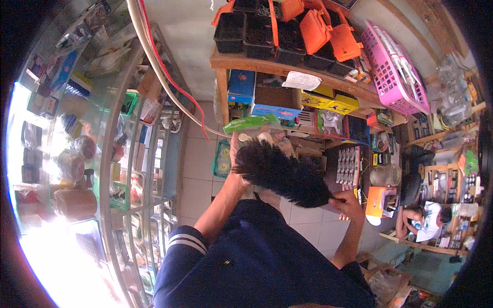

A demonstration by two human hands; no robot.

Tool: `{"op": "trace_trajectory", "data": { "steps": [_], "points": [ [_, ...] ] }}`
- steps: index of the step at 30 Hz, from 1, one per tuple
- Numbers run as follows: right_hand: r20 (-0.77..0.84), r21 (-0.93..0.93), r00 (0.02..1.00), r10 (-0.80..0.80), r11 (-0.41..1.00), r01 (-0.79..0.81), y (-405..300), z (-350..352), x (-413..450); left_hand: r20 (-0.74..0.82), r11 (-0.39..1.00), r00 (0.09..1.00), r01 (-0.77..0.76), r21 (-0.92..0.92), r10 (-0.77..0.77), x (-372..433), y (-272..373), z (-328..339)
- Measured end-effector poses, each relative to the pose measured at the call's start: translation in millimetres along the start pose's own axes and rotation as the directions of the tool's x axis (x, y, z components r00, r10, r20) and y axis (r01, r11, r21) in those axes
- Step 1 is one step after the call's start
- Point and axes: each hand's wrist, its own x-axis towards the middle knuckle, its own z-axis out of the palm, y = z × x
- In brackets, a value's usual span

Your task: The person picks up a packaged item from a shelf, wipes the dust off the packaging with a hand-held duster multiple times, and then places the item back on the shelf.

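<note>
My left hand holds up a clear plastic bag with a green printed header. Small pale pieces show through its plastic. A black feather duster lies across the front of the bag, and its fluffy head hides the bag's lower part and some of my left fingers. At the duster's narrow end, on the right, my right hand grips it with the fingers closed. The duster slants from upper left down to lower right before my chest.
A wooden shelf ahead carries black bins with orange lids and a pink basket. Glass display cases line the left. White and red cables hang ahead. A person sits at right.
</note>
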Motion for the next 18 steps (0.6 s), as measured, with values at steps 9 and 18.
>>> {"op": "trace_trajectory", "data": {
  "steps": [9, 18],
  "points": [
    [-0.661, 0.348, 0.714, 0.229, 0.937, 0.021, 2.5, 35.6, -3.8, -0.232, 0.843, 0.939, -0.098, 0.529, 0.255, 4.5, -11.9, -9.0],
    [-0.753, 0.440, 0.644, 0.135, 0.831, 0.341, -71.4, 145.7, 96.3, -0.435, 0.697, 0.798, 0.026, 0.717, 0.418, 11.5, -51.5, -58.0]
  ]
}}
